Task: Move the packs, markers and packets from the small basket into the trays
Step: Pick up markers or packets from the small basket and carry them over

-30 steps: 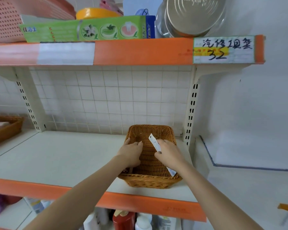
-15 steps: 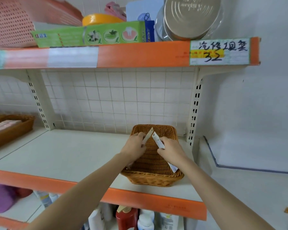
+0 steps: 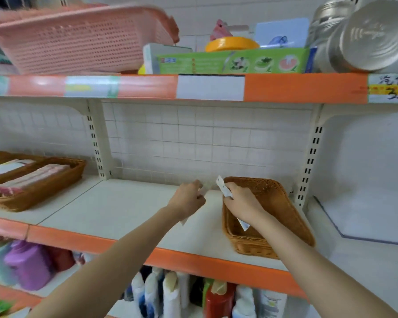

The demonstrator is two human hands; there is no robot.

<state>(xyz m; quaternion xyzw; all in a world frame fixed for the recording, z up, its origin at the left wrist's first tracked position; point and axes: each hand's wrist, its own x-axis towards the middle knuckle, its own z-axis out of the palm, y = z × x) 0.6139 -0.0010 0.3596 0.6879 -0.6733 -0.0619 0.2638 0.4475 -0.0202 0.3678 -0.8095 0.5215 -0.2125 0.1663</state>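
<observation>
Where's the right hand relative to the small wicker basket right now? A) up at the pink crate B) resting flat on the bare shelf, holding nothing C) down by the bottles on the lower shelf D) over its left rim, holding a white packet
D: the right hand sits over the left rim of the small wicker basket, its fingers curled round a white packet.

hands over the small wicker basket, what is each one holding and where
Each grips a flat white packet mid-length, both ends sticking out: right hand holds one above the small brown wicker basket; left hand holds a blurred one.
</observation>
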